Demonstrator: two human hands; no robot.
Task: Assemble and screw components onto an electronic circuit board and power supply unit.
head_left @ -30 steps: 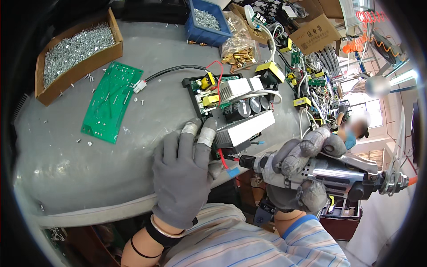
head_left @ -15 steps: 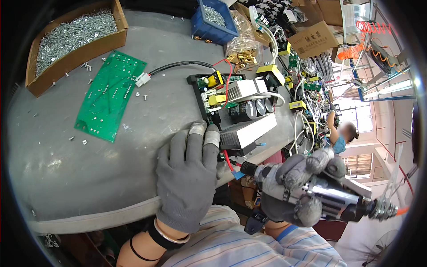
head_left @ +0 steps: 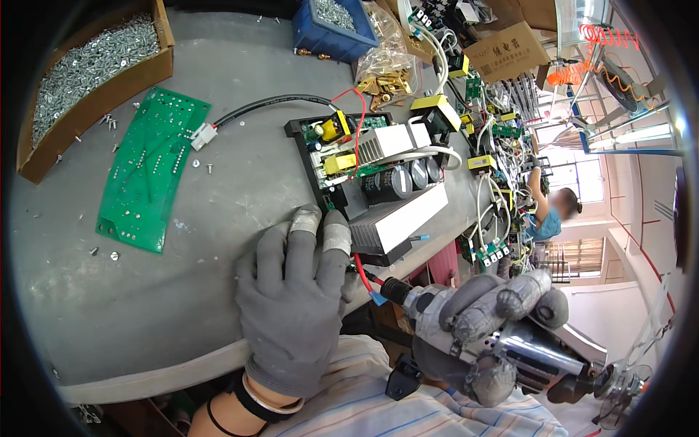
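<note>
Left hand (head_left: 295, 313), in a grey glove with 2 taped fingertips, lies flat and palm-down on the grey worktop (head_left: 240, 182); fingers spread, clamped on nothing, the taped tips touching the near corner of the power supply board (head_left: 371, 182). That board sits in a black tray near the right edge of the worktop, carrying yellow transformers, black capacitors and 2 white metal heat sinks; a black cable with a white plug (head_left: 204, 135) runs off it to the left, red wires trail from its near side. Right hand (head_left: 488, 328), also gloved and taped, has its grip closed around a silver power screwdriver (head_left: 510, 342), held off the worktop edge, low right of the board, black nose pointing toward the board's near corner. Bare green circuit board (head_left: 153, 167) lies flat, well left of the supply board, loose screws scattered around it. Cardboard box of screws (head_left: 87, 65) at far left; blue bin of screws (head_left: 331, 29) at the far edge. Bag of brass parts (head_left: 382, 76) just beyond the supply board. Another person (head_left: 550, 211) at work in the background, right.
</note>
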